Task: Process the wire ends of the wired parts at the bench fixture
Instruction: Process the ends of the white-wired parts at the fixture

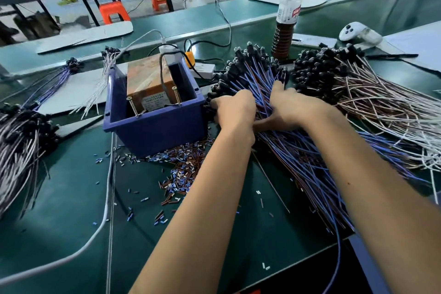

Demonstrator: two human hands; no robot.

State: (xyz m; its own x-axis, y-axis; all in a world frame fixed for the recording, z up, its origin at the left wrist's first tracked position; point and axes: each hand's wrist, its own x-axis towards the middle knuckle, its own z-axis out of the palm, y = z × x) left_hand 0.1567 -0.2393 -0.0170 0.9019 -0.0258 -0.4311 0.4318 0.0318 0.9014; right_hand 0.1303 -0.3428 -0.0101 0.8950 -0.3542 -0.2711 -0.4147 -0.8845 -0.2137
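Observation:
A big pile of wired parts with blue and brown wires (253,71) and black heads lies right of centre. My left hand (232,108) curls its fingers into the pile's left side, next to the blue bin. My right hand (290,105) reaches into the same pile from the right, fingers buried among the wires, thumb stretched toward the left hand. The bench fixture, a brown block with two screws (149,83), sits inside a blue plastic bin (155,126) left of my hands. Cut bits of wire insulation (181,169) litter the mat in front of the bin.
A second pile with white and brown wires (372,93) lies at the right. More wired bundles (21,136) lie at the left edge. A bottle of brown liquid (287,16) stands behind the pile, a white controller (358,32) beyond it. A white cable (105,198) crosses the green mat.

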